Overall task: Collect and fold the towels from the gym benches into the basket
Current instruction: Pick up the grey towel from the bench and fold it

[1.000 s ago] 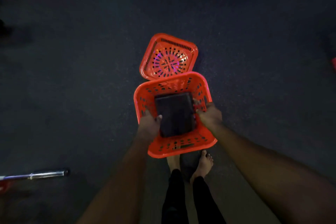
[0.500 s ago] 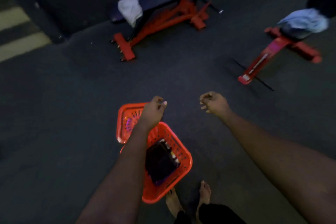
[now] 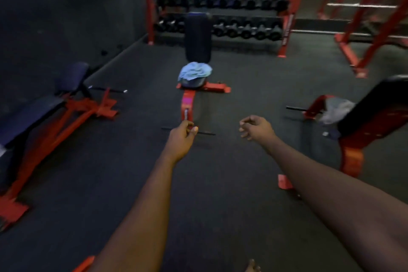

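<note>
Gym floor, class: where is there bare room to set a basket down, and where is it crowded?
Bare floor runs between the left bench and the middle bench that bears the blue towel. More lies between that bench and the right bench. It is crowded along the dumbbell rack and among each bench's red feet.

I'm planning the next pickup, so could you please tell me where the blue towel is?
The blue towel lies crumpled on the seat of the middle bench, straight ahead in the head view, in front of the dumbbell rack.
</note>
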A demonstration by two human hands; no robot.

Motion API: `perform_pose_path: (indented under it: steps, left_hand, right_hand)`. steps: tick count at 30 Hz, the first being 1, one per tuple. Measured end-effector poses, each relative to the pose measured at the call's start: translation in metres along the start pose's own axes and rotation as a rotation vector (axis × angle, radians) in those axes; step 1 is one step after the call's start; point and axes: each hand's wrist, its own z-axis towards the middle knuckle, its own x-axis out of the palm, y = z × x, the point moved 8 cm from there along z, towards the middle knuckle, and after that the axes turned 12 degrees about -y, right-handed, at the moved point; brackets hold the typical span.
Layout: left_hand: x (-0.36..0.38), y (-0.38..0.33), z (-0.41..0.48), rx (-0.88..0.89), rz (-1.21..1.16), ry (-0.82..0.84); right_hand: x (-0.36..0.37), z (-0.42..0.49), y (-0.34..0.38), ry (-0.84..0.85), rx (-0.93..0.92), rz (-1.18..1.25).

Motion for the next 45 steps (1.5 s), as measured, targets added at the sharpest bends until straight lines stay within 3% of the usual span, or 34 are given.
perform_pose_path:
  steps: [7,14,29,34,39,45]
  left_hand:
    - [0.19,-0.149,0.097,0.19,-0.063,0.222]
    - [0.345,-0.246,0.163,0.347,-0.071,0.448]
    - [0.626,-0.341,0.419,0.498,0.002,0.811]
    - [0.729,-0.376,0.468,0.586,0.043,0.935]
    - [0.848,-0.406,0.509,0.673,0.098,1.028]
    - [0.972,-0.446,0.542,0.78,0.169,1.192]
  right_hand:
    - [-0.194,0.102,-0.054,-0.317,0.094,0.062]
    - [-0.31,0.172,-0.111,-0.56,0.218,0.145]
    - [-0.365,0.429,-0.192,-0.813,0.561,0.175]
    - [-0.403,0.503,-0.221,-0.911,0.628,0.204]
    - [-0.444,0.588,-0.301,-0.967,0.712,0.2]
    - [-0.482,0.663,-0.34,-0.994,0.905,0.21]
